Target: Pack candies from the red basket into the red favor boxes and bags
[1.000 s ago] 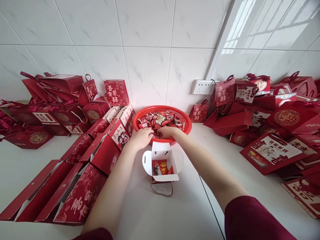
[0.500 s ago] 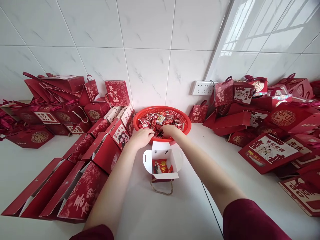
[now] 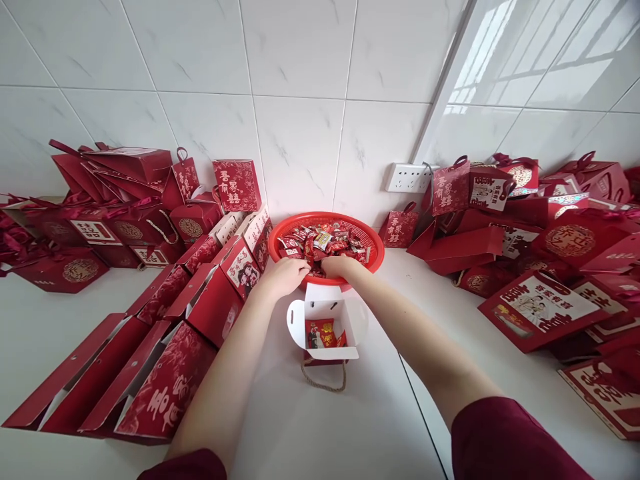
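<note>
A round red plastic basket (image 3: 376, 241), filled with small wrapped candies (image 3: 323, 240), stands against the wall. At its front rim, my left hand (image 3: 289, 276) has its fingers curled together; whatever they hold is hidden. My right hand (image 3: 337, 267) reaches over the rim into the candies, fingers closed and partly out of sight. Just in front of the basket sits an opened gift box (image 3: 327, 313), white inside, its flaps folded outward. Inside lie red packets (image 3: 325, 333) with gold print. The box's rope handle (image 3: 324, 387) hangs towards me on the tabletop.
Rows of red gift boxes (image 3: 165, 387) with raised lids line the left side. More boxes are stacked at the back left (image 3: 125, 220) and heaped on the right (image 3: 550, 267). A power strip (image 3: 409, 177) is on the tiled wall (image 3: 300, 147); a seam runs across the white table.
My right hand has moved slightly down and left among the candies. My left hand stays by the rim. The view has shifted a little.
</note>
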`<state>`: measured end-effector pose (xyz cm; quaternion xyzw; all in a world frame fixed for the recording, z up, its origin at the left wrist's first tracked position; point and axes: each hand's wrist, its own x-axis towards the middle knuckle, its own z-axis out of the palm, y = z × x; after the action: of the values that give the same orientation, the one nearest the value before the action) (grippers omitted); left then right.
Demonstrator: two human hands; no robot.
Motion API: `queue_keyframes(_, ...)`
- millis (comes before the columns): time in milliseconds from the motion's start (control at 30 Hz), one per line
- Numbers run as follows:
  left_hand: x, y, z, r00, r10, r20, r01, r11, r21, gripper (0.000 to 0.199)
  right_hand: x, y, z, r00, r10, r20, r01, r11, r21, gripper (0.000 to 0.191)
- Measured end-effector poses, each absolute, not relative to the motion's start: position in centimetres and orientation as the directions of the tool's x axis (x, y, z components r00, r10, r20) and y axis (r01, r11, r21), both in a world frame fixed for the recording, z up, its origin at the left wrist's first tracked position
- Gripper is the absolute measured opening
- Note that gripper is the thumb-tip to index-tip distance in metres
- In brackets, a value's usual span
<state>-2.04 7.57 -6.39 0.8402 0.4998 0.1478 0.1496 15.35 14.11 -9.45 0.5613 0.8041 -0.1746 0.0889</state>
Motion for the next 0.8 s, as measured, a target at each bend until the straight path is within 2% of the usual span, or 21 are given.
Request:
queue_keyframes(100, -2.0, 7.4, -6.3, 0.446, 0.889, 0.101, 0.801, -0.448, 0.397, 0.032, 16.2, 13.7, -8.9, -0.377, 0.862, -0.340, 0.922, 0.314, -0.227, 0.015)
queue_keyframes(200, -1.9, 7.1, -6.1, 0.419, 0.900, 0.119, 0.810, -0.430, 0.398, 0.028, 18.2, 12.8, -8.1, -0.462, 0.851, -0.251, 0.861, 0.363, -0.356, 0.009)
queue_keyframes(333, -1.7, 6.7, -5.6, 0.341, 0.923, 0.178, 0.836, -0.384, 0.393, 0.020, 20.6, 11.1, -7.5, -0.502, 0.865, -0.006, 0.744, 0.428, -0.513, 0.028)
queue_keyframes(400, -1.5, 6.5, -5.0, 0.287, 0.932, 0.222, 0.852, -0.354, 0.385, 0.020, 21.1, 9.8, -7.3, -0.455, 0.874, 0.169, 0.620, 0.447, -0.645, 0.032)
queue_keyframes(467, -1.3, 6.0, -4.2, 0.241, 0.930, 0.277, 0.823, -0.347, 0.449, 0.026, 21.0, 8.1, -6.8, -0.395, 0.857, 0.331, 0.454, 0.496, -0.740, 0.029)
queue_keyframes(533, -1.0, 5.3, -3.3, 0.243, 0.919, 0.311, 0.707, -0.387, 0.591, 0.038, 20.5, 5.9, -5.9, -0.387, 0.804, 0.451, 0.365, 0.583, -0.726, 0.024)
queue_keyframes(633, -0.5, 3.9, -2.1, 0.344, 0.894, 0.287, 0.462, -0.427, 0.777, 0.040, 19.6, 2.6, -4.2, -0.369, 0.710, 0.600, 0.381, 0.705, -0.599, 0.024)
queue_keyframes(733, 0.0, 2.9, -1.4, 0.407, 0.880, 0.245, 0.309, -0.385, 0.870, 0.037, 19.3, 0.3, -2.9, -0.301, 0.683, 0.666, 0.393, 0.725, -0.565, 0.029)
queue_keyframes(800, 0.1, 2.5, -1.1, 0.410, 0.878, 0.246, 0.257, -0.370, 0.893, 0.035, 19.4, -0.3, -2.5, -0.282, 0.704, 0.652, 0.346, 0.708, -0.615, 0.033)
